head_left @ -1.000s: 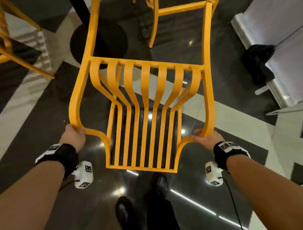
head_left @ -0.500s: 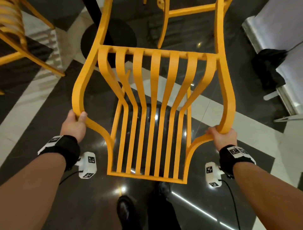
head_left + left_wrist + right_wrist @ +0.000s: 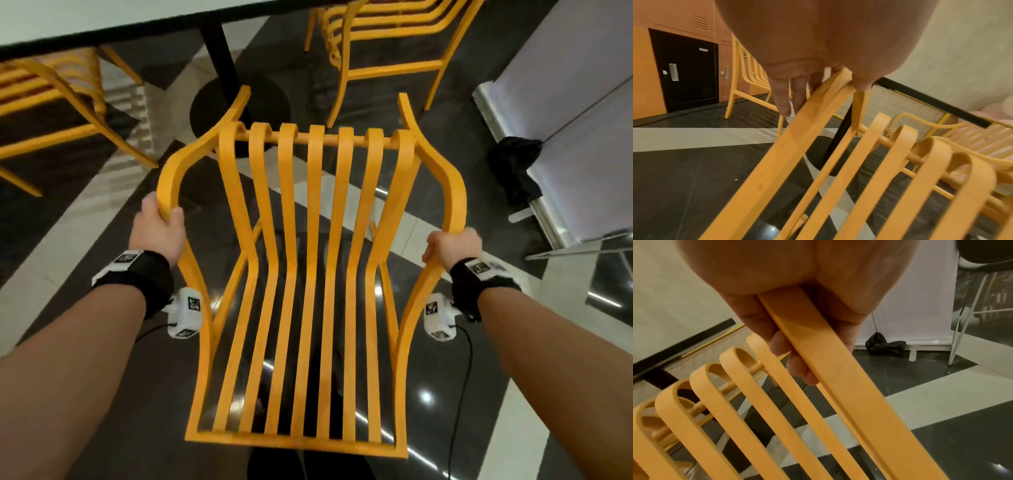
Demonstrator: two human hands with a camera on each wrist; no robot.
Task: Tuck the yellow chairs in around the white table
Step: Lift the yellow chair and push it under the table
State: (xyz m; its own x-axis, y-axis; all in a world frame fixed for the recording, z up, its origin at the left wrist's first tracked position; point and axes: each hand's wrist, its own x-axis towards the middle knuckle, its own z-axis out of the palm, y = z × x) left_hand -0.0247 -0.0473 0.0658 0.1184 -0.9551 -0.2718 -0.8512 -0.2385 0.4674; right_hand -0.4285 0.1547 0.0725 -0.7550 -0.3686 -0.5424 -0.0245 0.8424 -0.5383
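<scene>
A yellow slatted chair [image 3: 313, 274] fills the middle of the head view, its seat front pointing at the white table [image 3: 102, 24] at the top left. My left hand [image 3: 159, 229] grips the chair's left armrest [image 3: 797, 129], fingers under it and thumb [image 3: 863, 81] on top. My right hand [image 3: 452, 246] grips the right armrest [image 3: 818, 353], fingers [image 3: 797, 366] curled beneath. The table's black pedestal leg [image 3: 219, 61] and round base [image 3: 205, 113] stand just beyond the chair's front.
Another yellow chair [image 3: 387, 37] stands at the far side of the table, a third [image 3: 51, 102] at the left under the tabletop. A black bag [image 3: 517, 168] lies by a white panel [image 3: 582, 137] on the right. Glossy black and white floor [image 3: 68, 240] lies around.
The chair has swung so its seat front now points toward the table, and the tabletop's edge has come into view. Both hands kept their hold on the armrests.
</scene>
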